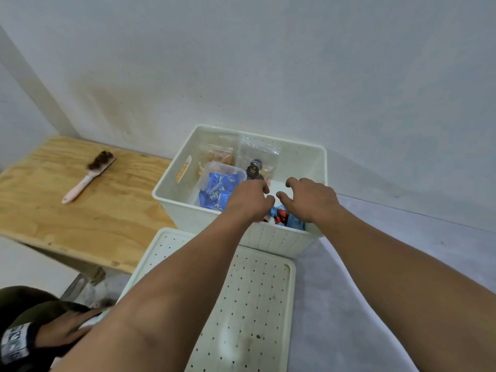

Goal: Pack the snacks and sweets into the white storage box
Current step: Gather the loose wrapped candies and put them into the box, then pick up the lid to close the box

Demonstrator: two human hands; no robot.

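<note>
Both of my hands are down inside the white perforated plastic storage box [298, 162], which sits just ahead of me on the grey-covered desk [402, 264]. My left hand [248, 201] has its fingers curled downward over the contents, and I cannot tell whether it grips anything beneath the palm. My right hand [308, 198] hovers beside it with fingers loosely bent and a gap showing between thumb and forefinger; it appears to hold nothing.

Just left of my left hand lies a clear plastic tub of blue-wrapped sweets [218, 187]. Beyond my fingers, two clear packets [257, 154] lean against the far wall of the box. Under my right wrist sits a blue and red snack packet [284, 218].

I judge the main risk is crowding: pressing down here could crush the soft packets or tip the leaning bags flat. A knock from my left wrist could also upset the clear tub and spill its sweets.

The white perforated lid [241, 304] lies under my forearms, nearer to me than the box; dragging my arms back could shove it off the edge.
</note>
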